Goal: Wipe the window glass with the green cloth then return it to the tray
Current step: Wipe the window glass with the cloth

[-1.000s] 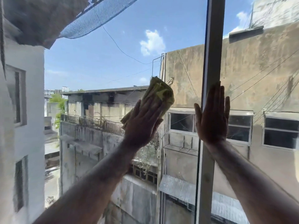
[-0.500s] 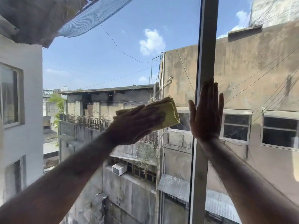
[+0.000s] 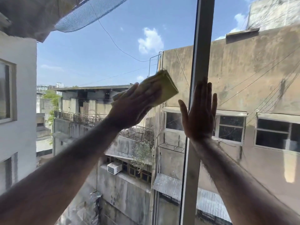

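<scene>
My left hand (image 3: 134,104) lies flat against the window glass (image 3: 100,59) and presses the folded green cloth (image 3: 167,86) to the pane. The cloth sticks out past my fingertips toward the upper right, close to the frame. My right hand (image 3: 198,112) rests open, palm flat, on the grey vertical window frame (image 3: 203,38) and the glass beside it. The tray is not in view.
Through the glass I see concrete buildings, barred balconies, an air-conditioner unit (image 3: 114,168), hanging wires and blue sky. A blue net (image 3: 87,13) hangs at the top left. A second pane lies right of the frame.
My left hand has swept the cloth to the right along the glass and turned it flatter. My right hand has stayed pressed on the frame.
</scene>
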Motion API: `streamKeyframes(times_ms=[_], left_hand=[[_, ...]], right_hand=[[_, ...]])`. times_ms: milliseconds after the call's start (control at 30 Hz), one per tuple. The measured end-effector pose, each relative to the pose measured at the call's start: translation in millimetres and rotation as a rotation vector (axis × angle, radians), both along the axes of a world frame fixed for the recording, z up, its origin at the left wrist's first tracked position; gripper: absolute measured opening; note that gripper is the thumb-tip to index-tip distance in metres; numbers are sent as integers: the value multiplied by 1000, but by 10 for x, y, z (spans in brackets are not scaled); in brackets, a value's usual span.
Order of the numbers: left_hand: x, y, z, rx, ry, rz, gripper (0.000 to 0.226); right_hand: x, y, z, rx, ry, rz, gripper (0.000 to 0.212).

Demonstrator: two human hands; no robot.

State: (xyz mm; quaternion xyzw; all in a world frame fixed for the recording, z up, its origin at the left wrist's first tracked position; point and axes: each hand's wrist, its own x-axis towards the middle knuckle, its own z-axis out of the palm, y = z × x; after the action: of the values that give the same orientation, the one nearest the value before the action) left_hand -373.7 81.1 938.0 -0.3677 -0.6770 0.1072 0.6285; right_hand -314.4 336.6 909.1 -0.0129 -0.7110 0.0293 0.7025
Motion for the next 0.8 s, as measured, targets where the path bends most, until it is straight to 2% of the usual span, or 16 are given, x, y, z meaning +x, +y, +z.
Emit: streamKeyframes(times_ms=[67, 100, 133, 167, 233, 333, 367, 400, 433, 533, 567, 600, 633, 667, 700, 800], left_hand=[[51, -6, 155, 532, -61, -48, 52], [91, 104, 165, 723, -97, -65, 53], [129, 258, 120, 817, -118, -72, 54], [148, 411, 26, 807, -123, -77, 55], [155, 582, -290, 541, -106, -86, 55], [97, 265, -680, -85, -23, -54, 54], [65, 61, -666, -203, -3, -40, 54], [36, -126, -629, -194, 4, -25, 53], [13, -286, -580, -54, -3, -22, 53], [33, -511, -447, 776, -87, -79, 52], [76, -419, -413, 999, -114, -93, 52], [125, -266, -393, 1138, -137, -92, 53], [174, -91, -404, 1174, -151, -89, 55], [209, 83, -454, 1097, -157, -85, 55], [216, 226, -560, 913, -149, -89, 55], [161, 202, -969, 105, -74, -72, 54]], right_hand=[[-5, 0, -4, -1, 5, 9, 84], [-5, 3, -6, -1, 6, 9, 84], [-3, 3, -11, 0, 7, 8, 84], [0, -1, -10, 0, 8, 7, 85], [8, -16, -5, -3, 8, 4, 85], [25, -21, -7, -4, 3, -7, 84], [26, -17, -8, -5, -5, -8, 85], [25, -10, -6, -5, -11, -7, 86], [23, -4, -3, -3, -14, -4, 86], [9, -5, -3, -4, -10, 0, 86], [5, -6, -5, -4, -6, -4, 85], [4, -8, -6, -3, 1, -8, 85], [7, -11, -11, -2, 6, -10, 85], [12, -7, -15, 0, 9, -13, 85], [15, -12, -16, 2, 12, -15, 84], [31, -20, -8, 1, 13, -29, 83]])
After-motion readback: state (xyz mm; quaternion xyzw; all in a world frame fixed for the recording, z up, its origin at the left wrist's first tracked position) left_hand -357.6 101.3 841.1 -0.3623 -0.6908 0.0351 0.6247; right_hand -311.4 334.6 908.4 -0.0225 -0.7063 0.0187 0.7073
